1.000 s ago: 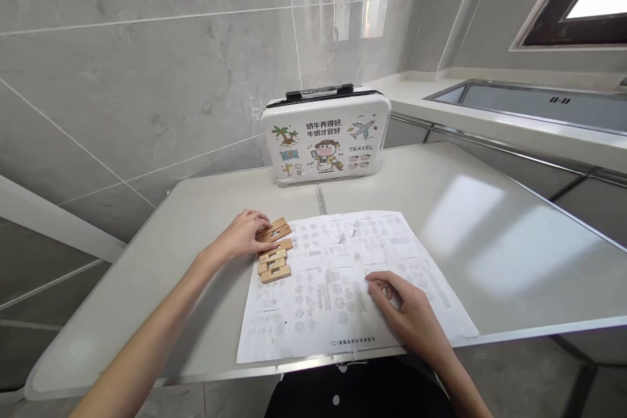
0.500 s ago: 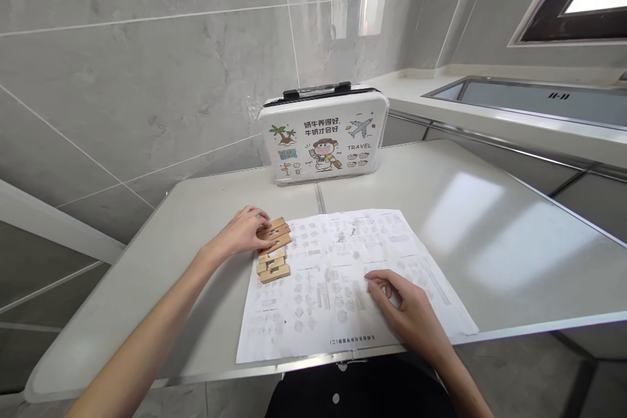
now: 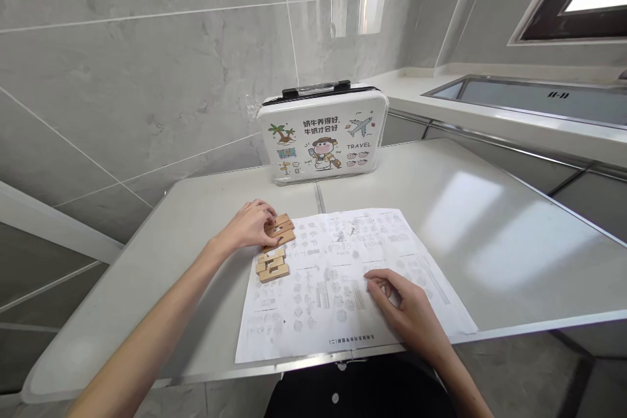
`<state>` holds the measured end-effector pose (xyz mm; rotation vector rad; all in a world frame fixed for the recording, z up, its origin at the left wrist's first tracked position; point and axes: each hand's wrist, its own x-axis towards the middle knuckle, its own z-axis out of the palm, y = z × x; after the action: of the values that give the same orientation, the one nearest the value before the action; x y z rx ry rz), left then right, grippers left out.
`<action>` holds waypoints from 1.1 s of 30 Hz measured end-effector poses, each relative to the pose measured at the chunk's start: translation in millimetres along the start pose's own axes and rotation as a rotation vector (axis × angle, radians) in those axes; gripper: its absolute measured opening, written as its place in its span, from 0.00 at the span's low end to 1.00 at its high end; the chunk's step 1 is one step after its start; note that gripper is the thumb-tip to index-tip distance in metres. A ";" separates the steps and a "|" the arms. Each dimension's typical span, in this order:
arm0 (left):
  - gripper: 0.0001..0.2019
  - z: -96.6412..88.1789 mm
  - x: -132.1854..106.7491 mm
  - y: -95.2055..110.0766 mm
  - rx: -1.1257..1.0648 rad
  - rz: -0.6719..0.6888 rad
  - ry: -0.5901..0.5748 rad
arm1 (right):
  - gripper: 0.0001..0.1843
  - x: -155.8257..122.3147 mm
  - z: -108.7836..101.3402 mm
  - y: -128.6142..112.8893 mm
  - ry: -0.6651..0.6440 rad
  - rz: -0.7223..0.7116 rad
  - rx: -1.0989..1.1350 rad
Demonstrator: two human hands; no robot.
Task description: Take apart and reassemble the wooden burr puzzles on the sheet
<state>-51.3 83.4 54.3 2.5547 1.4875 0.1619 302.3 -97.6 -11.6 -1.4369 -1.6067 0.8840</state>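
Note:
My left hand (image 3: 251, 225) is closed around the near and far edges of a group of notched wooden puzzle pieces (image 3: 284, 228), fingers on the far side and thumb on the near side. Parts of these pieces are hidden under the fingers. Just nearer to me lies another group of notched, lighter wooden puzzle pieces (image 3: 273, 273), on the left edge of a printed paper sheet (image 3: 323, 333). Resting on the sheet's right part is my right hand (image 3: 399, 304), loosely curled, its thumb and index tips close together and nothing visible in them.
The sheet covers the front middle of a white folding table (image 3: 196, 333). Behind it, against the tiled wall, stands a white cartoon-printed suitcase (image 3: 323, 137) in clear plastic wrap. A counter with a sink (image 3: 514, 101) is at the back right.
My left hand has moved slightly right and away from me with its wooden pieces, widening the gap to the nearer group. My right hand has stayed still.

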 end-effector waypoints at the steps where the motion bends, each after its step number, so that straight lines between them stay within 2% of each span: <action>1: 0.13 1.2 1.5 0.5 -0.027 0.008 0.017 | 0.20 0.0 -0.1 -0.2 -0.001 0.002 0.002; 5: 0.14 7.5 7.8 3.4 -0.134 0.061 0.099 | 0.18 0.4 -0.2 -0.7 0.000 0.005 0.011; 10: 0.14 10.6 16.6 18.7 -0.072 0.076 0.039 | 0.16 1.0 0.3 0.0 -0.006 0.009 0.015; 23: 0.15 17.4 36.4 89.2 0.006 0.203 -0.055 | 0.18 2.2 0.2 -0.6 0.005 0.008 0.032; 27: 0.16 19.9 36.5 113.5 0.011 0.264 -0.100 | 0.16 2.7 1.1 1.2 0.000 0.024 0.041; 33: 0.15 28.0 32.5 141.8 -0.008 0.345 -0.105 | 0.13 2.4 1.0 2.9 0.002 0.004 0.049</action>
<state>90.5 40.4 56.8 2.7459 0.9995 0.0769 302.6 -94.9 -14.4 -1.4074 -1.5706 0.9174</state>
